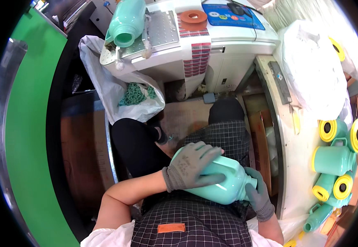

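I hold a mint-green plastic jug (222, 185) on its side over my lap. My left hand (193, 164), in a grey knit glove, lies spread over the jug's body and grips it. My right hand (258, 193), also gloved, clasps the jug near its neck on the right. A checked apron (199, 224) covers my lap below the jug.
A second mint-green jug (126, 21) lies on the perforated plate of a white machine (162, 33), beside an orange ring (193, 16). A white bag with green scraps (135, 96) sits below it. Several green jugs with yellow caps (337, 158) crowd the right, under a big white bag (314, 66).
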Demonstrator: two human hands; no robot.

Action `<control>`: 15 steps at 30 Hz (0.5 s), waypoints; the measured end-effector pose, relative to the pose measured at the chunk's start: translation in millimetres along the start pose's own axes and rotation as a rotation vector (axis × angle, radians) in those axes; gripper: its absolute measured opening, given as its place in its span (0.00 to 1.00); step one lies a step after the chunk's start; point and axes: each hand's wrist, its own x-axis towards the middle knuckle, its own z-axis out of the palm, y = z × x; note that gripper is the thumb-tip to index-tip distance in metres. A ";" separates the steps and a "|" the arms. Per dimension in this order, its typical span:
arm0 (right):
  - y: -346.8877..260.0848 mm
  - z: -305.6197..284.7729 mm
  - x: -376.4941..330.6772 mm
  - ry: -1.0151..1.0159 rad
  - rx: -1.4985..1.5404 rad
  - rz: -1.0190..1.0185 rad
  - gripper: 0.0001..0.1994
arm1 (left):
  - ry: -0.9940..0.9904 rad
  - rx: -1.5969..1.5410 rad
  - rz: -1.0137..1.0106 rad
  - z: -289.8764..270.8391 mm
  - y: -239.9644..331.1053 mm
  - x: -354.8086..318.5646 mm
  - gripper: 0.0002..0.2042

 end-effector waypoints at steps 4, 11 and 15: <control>6.9 -12.2 12.4 0.211 0.167 -0.139 0.28 | 0.142 -0.056 -0.016 -34.4 -42.0 39.0 0.23; 29.7 -16.5 65.2 0.687 -0.138 -0.690 0.37 | 0.656 -0.758 -0.653 -33.1 -245.4 132.9 0.26; 39.9 -3.5 74.2 0.689 -0.202 -0.777 0.41 | 0.795 -0.691 -0.547 -4.4 -292.5 155.7 0.24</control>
